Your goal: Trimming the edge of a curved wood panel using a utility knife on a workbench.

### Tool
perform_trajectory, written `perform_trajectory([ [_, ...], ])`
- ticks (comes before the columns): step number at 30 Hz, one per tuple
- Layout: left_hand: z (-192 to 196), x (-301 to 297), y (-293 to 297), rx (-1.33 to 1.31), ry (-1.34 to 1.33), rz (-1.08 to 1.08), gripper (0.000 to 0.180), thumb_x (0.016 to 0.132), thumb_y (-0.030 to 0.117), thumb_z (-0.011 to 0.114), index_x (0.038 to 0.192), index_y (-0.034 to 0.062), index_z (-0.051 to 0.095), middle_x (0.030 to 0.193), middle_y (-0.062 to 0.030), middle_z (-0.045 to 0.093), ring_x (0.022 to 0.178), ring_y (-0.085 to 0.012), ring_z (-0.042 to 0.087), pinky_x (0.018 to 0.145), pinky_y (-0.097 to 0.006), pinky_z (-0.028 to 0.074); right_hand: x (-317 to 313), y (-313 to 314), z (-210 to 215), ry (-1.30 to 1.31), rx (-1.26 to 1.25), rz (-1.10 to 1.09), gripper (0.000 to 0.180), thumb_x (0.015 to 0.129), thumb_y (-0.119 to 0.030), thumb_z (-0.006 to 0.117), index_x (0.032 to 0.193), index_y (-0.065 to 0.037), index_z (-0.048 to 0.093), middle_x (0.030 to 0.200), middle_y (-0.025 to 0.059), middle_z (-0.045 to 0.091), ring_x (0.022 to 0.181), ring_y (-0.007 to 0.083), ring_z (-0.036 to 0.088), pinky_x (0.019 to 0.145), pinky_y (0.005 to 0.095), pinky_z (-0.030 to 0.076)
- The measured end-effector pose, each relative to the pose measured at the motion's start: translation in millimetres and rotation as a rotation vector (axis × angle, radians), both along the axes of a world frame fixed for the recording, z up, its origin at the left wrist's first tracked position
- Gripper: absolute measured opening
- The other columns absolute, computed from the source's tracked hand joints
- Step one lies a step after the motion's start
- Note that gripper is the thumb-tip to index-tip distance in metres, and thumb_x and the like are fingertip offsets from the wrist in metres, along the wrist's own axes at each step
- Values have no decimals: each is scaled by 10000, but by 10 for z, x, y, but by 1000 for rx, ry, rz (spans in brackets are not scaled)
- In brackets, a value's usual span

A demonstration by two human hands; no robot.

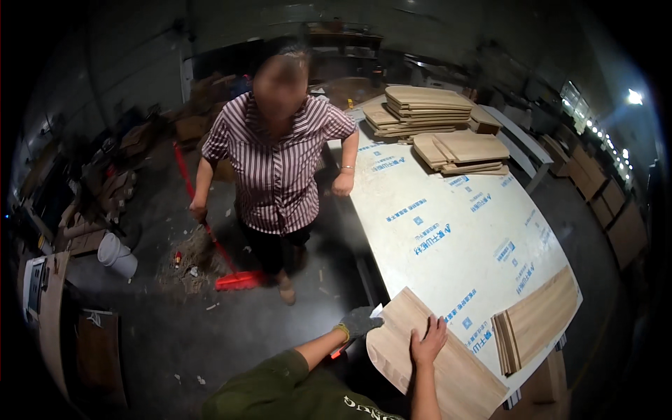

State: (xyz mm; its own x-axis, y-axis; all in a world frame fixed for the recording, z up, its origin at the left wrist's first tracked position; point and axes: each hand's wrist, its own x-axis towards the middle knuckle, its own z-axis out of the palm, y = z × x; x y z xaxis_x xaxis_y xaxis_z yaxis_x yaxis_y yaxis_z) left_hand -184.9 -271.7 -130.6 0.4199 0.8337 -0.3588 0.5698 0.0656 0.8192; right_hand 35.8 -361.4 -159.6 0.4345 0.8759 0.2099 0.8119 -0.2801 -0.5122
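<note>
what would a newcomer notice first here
A person in a striped shirt stands at the table's far left edge, holding a red broom over floor debris. Near the camera, the gloved left hand and bare right hand rest on a rounded wooden panel. Stacked wooden panels sit at the far end.

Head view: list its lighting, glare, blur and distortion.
Head view: fisheye bends the long white film-covered table toward the rim; corners fall black; ceiling lamps flare at upper right; the background is dim; the standing person's face is blurred; the rounded pale wooden panel under the bare right hand is evenly lit.
</note>
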Motion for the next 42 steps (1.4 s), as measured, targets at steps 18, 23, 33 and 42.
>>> perform_trajectory([
  [18, -12, 193, 622, -323, 61, -501, 440, 795, 341, 726, 1083, 24, 623, 778, -57, 622, 605, -124, 547, 481, -255, 450, 19, -1077, -328, 12, -253, -198, 789, 752, -518, 690, 1395, -139, 435, 1501, 233, 263, 1401, 449, 184, 1084, 656, 128],
  [23, -193, -10, 738, -380, -16, -429, 417, 803, 246, 732, 1107, -5, 593, 826, -95, 632, 600, -142, 574, 438, -241, 433, -144, -1013, -196, -45, -373, -43, 1085, 574, -768, 679, 1429, -160, 399, 1522, 206, 230, 1419, 431, 142, 1095, 649, 103],
  [33, -408, 35, 888, -476, 55, -543, 498, 793, 370, 725, 1104, -5, 623, 863, -94, 662, 656, -150, 605, 510, -279, 494, -130, -1115, -135, -127, -532, 65, 1153, 548, -772, 685, 1486, -225, 296, 1563, 186, 138, 1430, 445, 75, 1070, 692, 86],
  [42, -266, 56, 743, -448, 29, -504, 424, 791, 267, 725, 1083, -19, 611, 820, -109, 654, 605, -177, 620, 540, -307, 513, -138, -1127, -43, -169, -608, 191, 1100, 640, -682, 681, 1516, -255, 173, 1582, 143, 85, 1445, 403, 62, 1055, 716, 113],
])
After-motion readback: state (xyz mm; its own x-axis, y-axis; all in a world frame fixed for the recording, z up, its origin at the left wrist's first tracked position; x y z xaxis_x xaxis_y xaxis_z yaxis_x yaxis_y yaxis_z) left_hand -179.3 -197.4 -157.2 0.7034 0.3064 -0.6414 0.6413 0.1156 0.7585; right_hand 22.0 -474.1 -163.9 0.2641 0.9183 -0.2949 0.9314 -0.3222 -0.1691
